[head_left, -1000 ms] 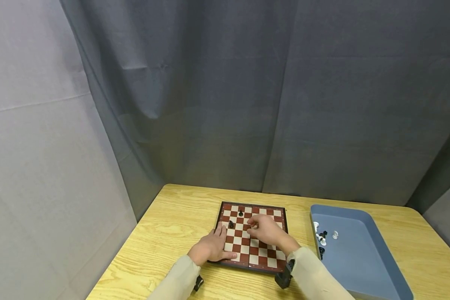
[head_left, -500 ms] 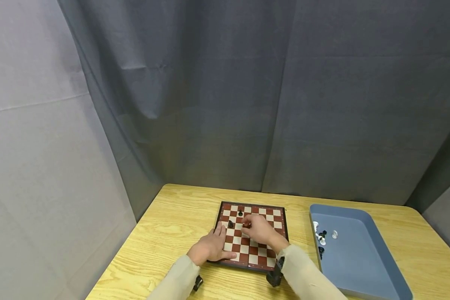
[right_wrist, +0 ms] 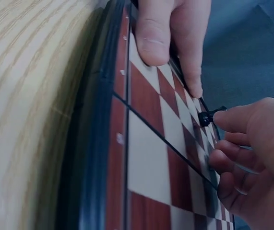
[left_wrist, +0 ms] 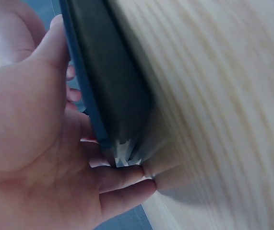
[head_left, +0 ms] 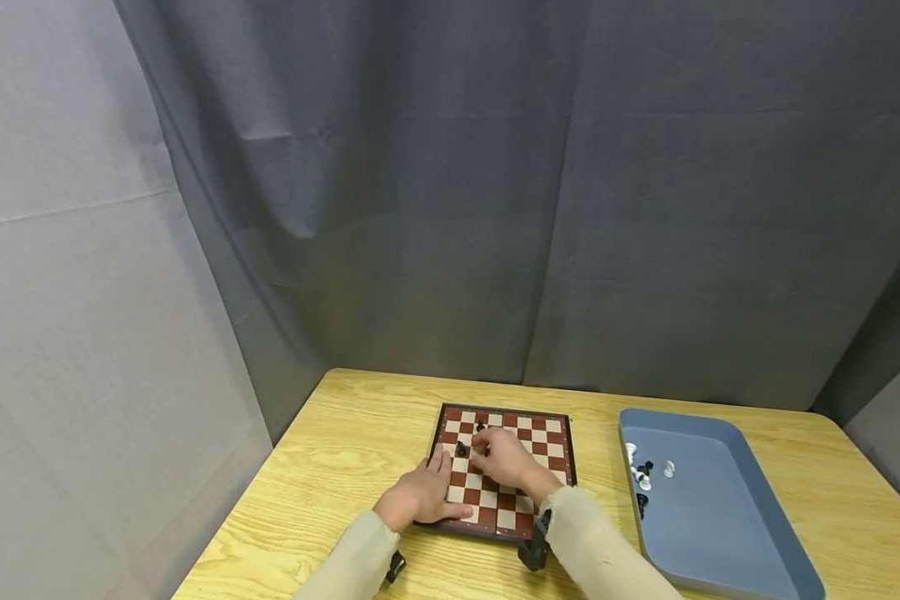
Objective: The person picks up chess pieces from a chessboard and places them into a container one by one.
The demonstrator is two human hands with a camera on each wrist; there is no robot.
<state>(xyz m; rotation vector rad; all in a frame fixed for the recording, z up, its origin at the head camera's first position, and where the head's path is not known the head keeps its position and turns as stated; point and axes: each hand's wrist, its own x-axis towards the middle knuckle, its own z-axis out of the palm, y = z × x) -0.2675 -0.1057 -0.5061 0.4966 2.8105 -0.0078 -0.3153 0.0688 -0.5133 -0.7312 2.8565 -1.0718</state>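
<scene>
A folding magnetic chessboard (head_left: pixel 506 521) in red and cream lies on the table. My left hand (head_left: pixel 418 492) rests with fingers spread along its left edge, thumb on the near-left corner. A black chess piece (head_left: pixel 461 449), knight-like in outline, stands by the left fingertips; a second black piece (head_left: pixel 482 426) stands farther back. My right hand (head_left: pixel 506 460) hovers over the middle, thumb and index finger curved with a gap between their tips, just right of the nearer piece. In the right wrist view the right thumb overlaps a black piece (right_wrist: pixel 207 118); nothing shows between the fingers.
A blue-grey tray (head_left: pixel 742 508) stands on the right of the wooden table (head_left: pixel 345 450). Several black and white chess pieces lie along its left side, one white piece (head_left: pixel 670 469) a little apart. A grey curtain (head_left: pixel 450 208) hangs behind the table.
My right hand has moved left across the board, toward the nearer black piece. The left hand stays in place, and both black pieces stand where they were.
</scene>
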